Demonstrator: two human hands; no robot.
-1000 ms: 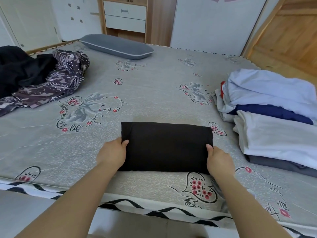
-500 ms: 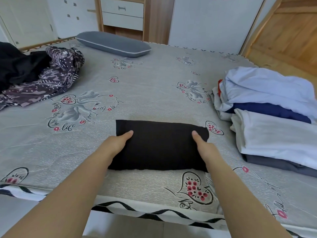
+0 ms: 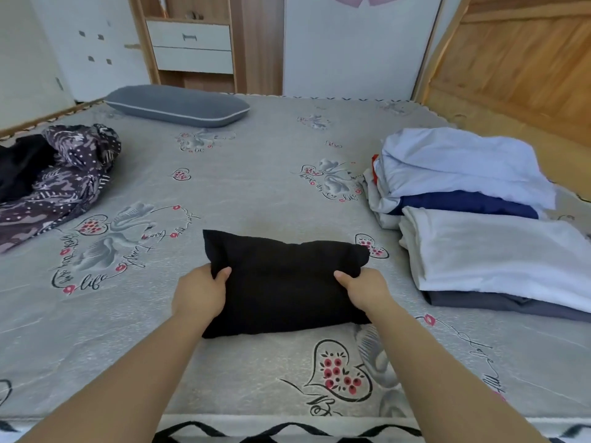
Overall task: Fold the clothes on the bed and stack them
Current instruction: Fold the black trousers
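A folded black garment (image 3: 281, 282) lies on the bed (image 3: 256, 187) right in front of me. My left hand (image 3: 200, 290) grips its left edge, thumb on top and fingers tucked under. My right hand (image 3: 364, 287) grips its right edge the same way. The garment's far corners lift and bunch slightly between my hands. To the right sits a stack of folded clothes (image 3: 479, 238), with white, navy and pale blue pieces over a grey one.
At the far left lies a crumpled patterned purple garment (image 3: 64, 180) beside a black one (image 3: 19, 164). A grey pillow (image 3: 177, 105) rests at the head of the bed. A wooden panel (image 3: 518, 65) rises behind the stack, and a drawer unit (image 3: 192, 46) stands past the bed.
My hands moved from lying flat on the black garment to gripping its two side edges. The garment has bunched up and its far corners have lifted.
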